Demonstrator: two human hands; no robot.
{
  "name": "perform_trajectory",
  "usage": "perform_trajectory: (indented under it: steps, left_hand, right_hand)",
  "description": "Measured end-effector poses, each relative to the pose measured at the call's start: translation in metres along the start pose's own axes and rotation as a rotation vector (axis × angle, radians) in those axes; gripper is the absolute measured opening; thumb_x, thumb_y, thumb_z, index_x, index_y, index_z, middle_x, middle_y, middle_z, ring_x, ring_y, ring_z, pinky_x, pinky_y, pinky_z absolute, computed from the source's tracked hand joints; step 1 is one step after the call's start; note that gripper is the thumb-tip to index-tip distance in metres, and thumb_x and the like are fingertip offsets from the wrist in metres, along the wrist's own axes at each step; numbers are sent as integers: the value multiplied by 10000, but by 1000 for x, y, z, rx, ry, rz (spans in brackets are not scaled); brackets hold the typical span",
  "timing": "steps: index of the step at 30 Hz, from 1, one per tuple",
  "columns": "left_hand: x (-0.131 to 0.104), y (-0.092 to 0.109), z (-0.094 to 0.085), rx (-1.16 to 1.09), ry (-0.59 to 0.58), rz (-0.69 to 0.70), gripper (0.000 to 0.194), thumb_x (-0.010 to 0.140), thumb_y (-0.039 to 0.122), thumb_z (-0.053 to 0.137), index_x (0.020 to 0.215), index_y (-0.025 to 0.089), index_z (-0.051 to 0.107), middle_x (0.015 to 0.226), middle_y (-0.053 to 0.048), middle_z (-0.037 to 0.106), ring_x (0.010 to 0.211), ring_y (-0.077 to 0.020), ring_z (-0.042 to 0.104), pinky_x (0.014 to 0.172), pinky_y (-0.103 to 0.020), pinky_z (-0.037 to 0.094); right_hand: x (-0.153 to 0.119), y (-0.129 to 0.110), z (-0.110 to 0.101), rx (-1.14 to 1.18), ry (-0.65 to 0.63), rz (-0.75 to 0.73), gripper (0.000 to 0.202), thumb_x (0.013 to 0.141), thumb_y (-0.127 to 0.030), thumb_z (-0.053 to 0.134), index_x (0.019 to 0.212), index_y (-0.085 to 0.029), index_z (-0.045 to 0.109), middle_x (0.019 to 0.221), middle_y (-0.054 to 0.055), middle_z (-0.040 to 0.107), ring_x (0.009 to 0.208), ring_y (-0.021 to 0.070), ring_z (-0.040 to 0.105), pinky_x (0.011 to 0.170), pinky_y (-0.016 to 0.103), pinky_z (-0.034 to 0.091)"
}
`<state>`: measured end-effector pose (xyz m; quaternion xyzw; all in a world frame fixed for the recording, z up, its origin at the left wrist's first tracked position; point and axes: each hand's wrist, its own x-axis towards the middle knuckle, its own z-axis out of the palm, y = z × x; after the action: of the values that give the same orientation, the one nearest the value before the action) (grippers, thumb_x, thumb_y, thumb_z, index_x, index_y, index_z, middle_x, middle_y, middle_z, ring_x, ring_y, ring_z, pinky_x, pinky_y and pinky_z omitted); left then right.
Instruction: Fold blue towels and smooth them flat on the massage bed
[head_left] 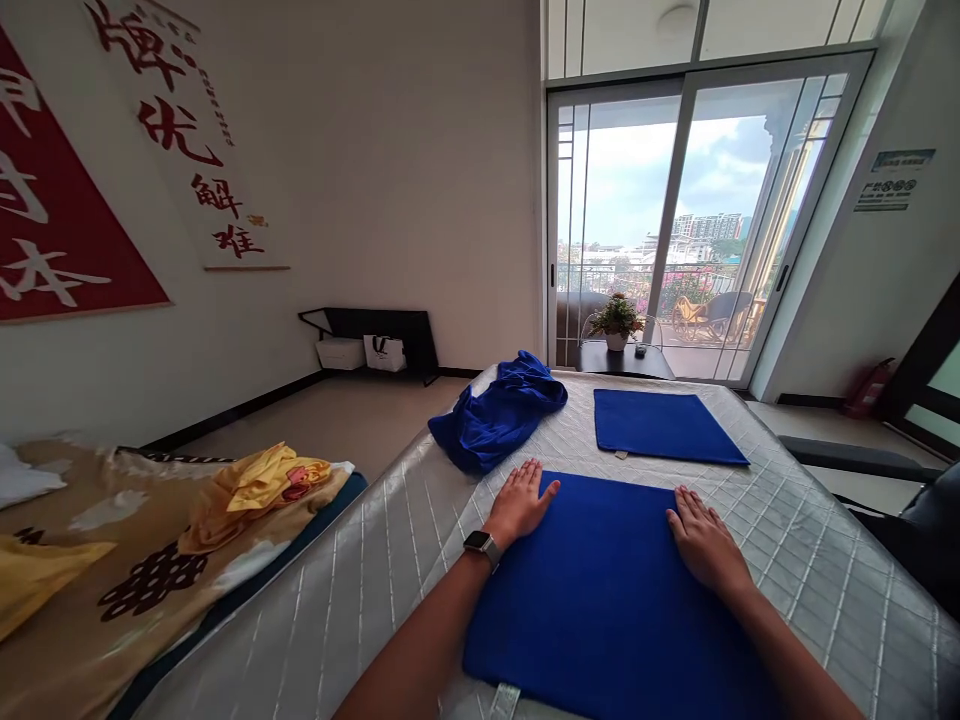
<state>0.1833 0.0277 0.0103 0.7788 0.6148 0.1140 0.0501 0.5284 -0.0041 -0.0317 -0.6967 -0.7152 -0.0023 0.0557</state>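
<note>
A flat blue rectangular cloth piece (607, 590), perhaps a cushion cover, lies before me on a silver quilted mattress (360, 590). My left hand (521, 503) rests flat on its far left corner, fingers stretched out; a watch is on that wrist. Along the far right edge lies my right hand (705, 535), palm down with fingers extended. A pale tag sticks out at the near edge. Beyond it, to the right, is a second flat blue cloth piece (664, 427). Crumpled blue fabric (499, 410) sits in a heap past my left hand.
At left, another bed (150, 580) carries patterned bedding and a yellow-orange cloth bundle (262, 490). A small dark table (626, 360) with a potted plant (616, 318) stands past the mattress, by the sliding glass door. A black bench (382, 330) stands along the wall.
</note>
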Motion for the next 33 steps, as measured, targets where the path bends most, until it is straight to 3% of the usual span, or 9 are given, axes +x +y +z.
perform_trajectory:
  steps: [9,20,24,26,28,30,33]
  left_hand:
    - [-1,-1,4,11,43,6,777,1048,600,172,1556,47,372,1638,-193,331,1538,-278,265,1261,-456,216]
    - [0,1,2,-38,0,-20,846,1020,639,98,1576,45,328,1661,-175,285,1554,-264,217,1272,-452,156]
    - [3,3,-8,-68,-41,-23,808,1025,622,126,1574,70,341,1655,-179,298,1545,-281,244,1254,-468,212]
    - [1,3,-19,-82,-43,-20,776,1034,593,129,1573,77,341,1649,-181,320,1539,-290,259,1243,-476,239]
    - [-11,0,-33,-92,-23,-3,746,1040,577,148,1574,90,336,1655,-171,321,1547,-288,239,1244,-473,236]
    - [-35,-4,-48,-104,16,67,683,1042,572,223,1543,142,399,1645,-138,361,1541,-274,261,1243,-452,244]
    - [-93,-9,-69,-171,47,292,426,1030,506,406,1256,239,649,1421,-88,598,1332,-246,530,1143,-402,397]
  right_hand:
    - [0,3,6,57,42,8,689,1019,-424,124,1604,-86,258,1682,70,226,1556,190,151,1269,430,159]
    - [-1,-2,-4,7,19,15,691,1010,-407,151,1596,-63,272,1672,81,251,1548,207,193,1262,427,183]
    - [-6,-11,-16,2,64,42,669,1013,-384,171,1584,-62,306,1669,99,267,1548,219,197,1261,443,185]
    - [-13,-14,-27,4,145,24,643,1010,-355,191,1562,-74,362,1668,110,277,1549,230,198,1265,466,163]
    - [-28,-13,-40,52,253,-30,601,1005,-350,233,1500,-111,475,1636,121,359,1517,251,299,1251,478,219]
    - [-53,-6,-53,161,303,-108,531,1003,-379,291,1378,-177,609,1523,126,521,1388,267,498,1176,468,375]
    - [-108,12,-66,348,193,-280,397,1011,-424,387,1185,-286,716,1245,84,703,1085,235,695,958,385,562]
